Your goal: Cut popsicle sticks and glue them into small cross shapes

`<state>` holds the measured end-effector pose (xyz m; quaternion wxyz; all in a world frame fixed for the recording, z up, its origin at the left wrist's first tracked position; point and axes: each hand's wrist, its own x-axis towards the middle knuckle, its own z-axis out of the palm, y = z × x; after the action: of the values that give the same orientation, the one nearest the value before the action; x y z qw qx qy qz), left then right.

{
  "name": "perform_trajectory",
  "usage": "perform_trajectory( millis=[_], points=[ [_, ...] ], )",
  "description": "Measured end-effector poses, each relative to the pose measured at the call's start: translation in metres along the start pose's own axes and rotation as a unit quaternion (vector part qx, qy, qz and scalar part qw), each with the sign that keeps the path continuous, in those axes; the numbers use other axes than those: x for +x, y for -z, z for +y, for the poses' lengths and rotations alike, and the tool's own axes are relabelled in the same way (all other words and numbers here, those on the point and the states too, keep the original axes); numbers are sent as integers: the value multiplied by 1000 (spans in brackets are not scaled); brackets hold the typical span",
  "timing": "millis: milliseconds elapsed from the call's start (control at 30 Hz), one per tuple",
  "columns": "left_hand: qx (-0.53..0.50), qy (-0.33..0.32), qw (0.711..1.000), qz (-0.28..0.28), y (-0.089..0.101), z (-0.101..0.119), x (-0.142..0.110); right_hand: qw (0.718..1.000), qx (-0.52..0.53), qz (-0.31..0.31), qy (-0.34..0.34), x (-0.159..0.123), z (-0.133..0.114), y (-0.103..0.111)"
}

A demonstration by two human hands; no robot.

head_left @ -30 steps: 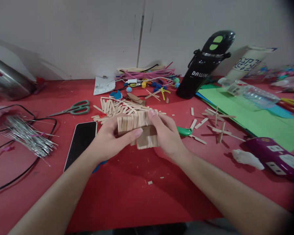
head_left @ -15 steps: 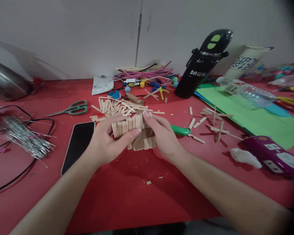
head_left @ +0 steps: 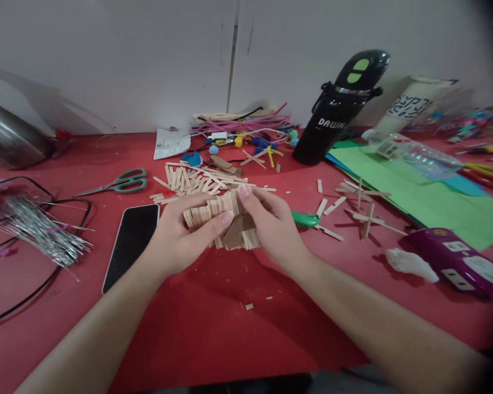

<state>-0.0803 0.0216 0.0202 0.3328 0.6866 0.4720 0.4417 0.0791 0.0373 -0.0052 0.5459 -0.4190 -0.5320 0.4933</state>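
Observation:
Between my two hands is a block of craft sticks packed side by side, with their ends showing as a ribbed surface. A flat brown piece shows on its lower side. My left hand is closed round the left end, its thumb pressed along the front. My right hand grips the right end, the thumb on top. Both hold the block above the red table, and the fingers behind it are hidden. A green-handled tool lies just beyond my right hand, partly covered by it.
Loose craft sticks lie heaped behind the hands. To the left are scissors, a phone and a bundle of silvery wires. At right stand a black bottle and a small stick cross, near a purple box cutter-sized object.
The block's left end has tilted down slightly and shifted a little left, along with my left hand. My right hand keeps nearly the same place and grip.

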Motion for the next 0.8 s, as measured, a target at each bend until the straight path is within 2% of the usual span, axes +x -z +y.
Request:
perform_trajectory(
  millis=[100,267,433,600,800],
  points=[
    [-5,-7,1000,8,0,-2,0,1000,23,-6,7,2,4,2],
    [-6,-26,1000,-11,2,-3,2,998,44,-8,35,4,6,5],
    [27,-57,996,-58,1,-1,2,995,92,-37,-4,3,4,6],
    [14,-52,998,-23,-1,-2,0,990,135,-30,-19,4,6,5],
    [31,-97,995,-7,0,-7,-1,988,155,-11,-18,3,5,2]
  ],
)
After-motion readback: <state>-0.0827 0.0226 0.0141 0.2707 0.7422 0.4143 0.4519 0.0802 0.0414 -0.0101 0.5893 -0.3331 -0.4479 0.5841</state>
